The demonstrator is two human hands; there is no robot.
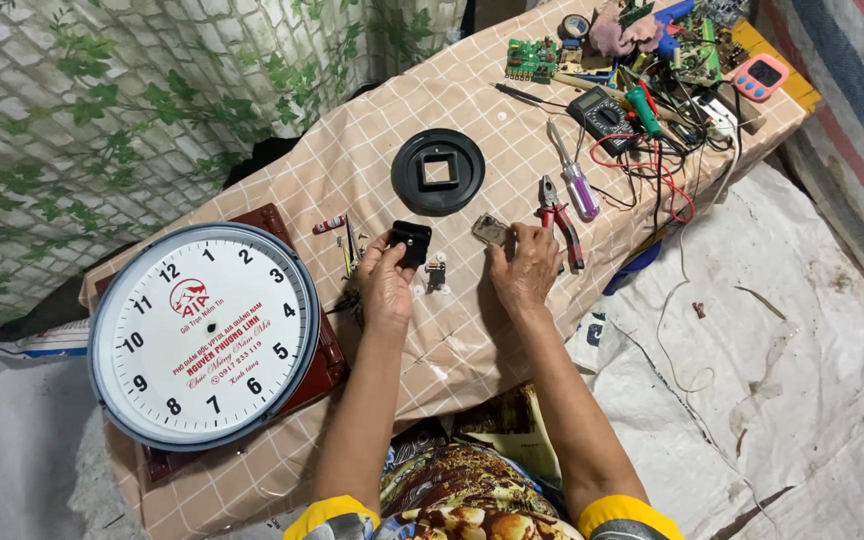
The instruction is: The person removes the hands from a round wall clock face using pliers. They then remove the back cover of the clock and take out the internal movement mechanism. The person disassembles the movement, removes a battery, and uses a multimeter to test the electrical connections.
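On the checked cloth [472, 330] | left hand [384, 285] grips black clock movement [412, 242] | right hand [524, 268] – fingertips on small metal part [489, 230] | pliers [560, 222] beside

A: Which items on the table carry a screen?

B: Two. The multimeter [602, 117], a dark body with a round dial, lies near the far right end among red and black leads; its small grey display sits at the upper edge. The timer [760, 76], pink and rounded, rests at the far right corner; its screen is dark.

A: Any printed faces or labels?

B: One. The clock face [204, 335], round and white inside a dark rim, lies at the left end on a dark red board. It carries black numerals, a red emblem near the top and several lines of red lettering below. No packages are visible.
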